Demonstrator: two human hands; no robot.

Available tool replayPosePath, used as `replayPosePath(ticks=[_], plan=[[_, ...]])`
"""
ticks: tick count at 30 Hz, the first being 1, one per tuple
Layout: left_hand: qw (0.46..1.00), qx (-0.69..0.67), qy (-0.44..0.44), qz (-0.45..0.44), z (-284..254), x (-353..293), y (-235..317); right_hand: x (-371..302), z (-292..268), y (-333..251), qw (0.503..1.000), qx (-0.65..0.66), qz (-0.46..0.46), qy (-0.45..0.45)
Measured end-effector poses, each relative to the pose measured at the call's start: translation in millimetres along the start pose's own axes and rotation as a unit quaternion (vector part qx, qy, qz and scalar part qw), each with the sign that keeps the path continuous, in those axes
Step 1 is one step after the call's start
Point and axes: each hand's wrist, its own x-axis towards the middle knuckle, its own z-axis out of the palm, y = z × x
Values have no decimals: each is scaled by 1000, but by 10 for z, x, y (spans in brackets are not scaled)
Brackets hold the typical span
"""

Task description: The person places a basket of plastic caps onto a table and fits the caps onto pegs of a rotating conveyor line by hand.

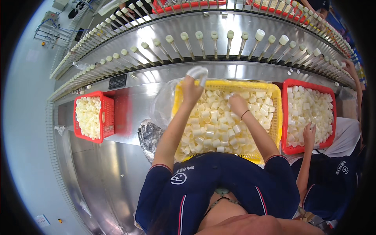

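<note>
A yellow basket [279, 117] full of short, pale cream plastic caps [211, 128] sits right in front of me. Over its far left corner, my left hand [194, 87] is raised with curled fingers in white coverings; whatever they may hold cannot be made out. My right hand [239, 105] is down among the caps toward the far side, its fingers drawn together. White shows at those fingertips, and I cannot separate a cap from a finger covering there. Beyond the basket runs a row of upright metal pins [216, 50], each topped with a cap [214, 35].
Red baskets of similar caps stand at left [102, 117] and right [285, 117]. A co-worker's hand [309, 132] reaches over the right one. Clear plastic film [162, 100] bunches beside the yellow basket. A second row of capped pins [132, 7] curves farther back.
</note>
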Motion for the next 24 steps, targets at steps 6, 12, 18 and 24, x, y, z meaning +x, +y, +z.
replayPosePath(ticks=[6, 12, 18, 24], plan=[[984, 52, 158, 60, 181, 1060, 55, 65, 297, 57, 998, -44, 20, -40], [996, 93, -1, -8, 470, 1343, -20, 61, 381, 195, 997, -37, 64, 10], [979, 161, -49, 118, 471, 683, 259, 165, -353, 21, 961, 225, 31, 159], [814, 104, -561, -108, 431, -1040, 458, 573, -1337, -137, 860, 374, -60, 342]])
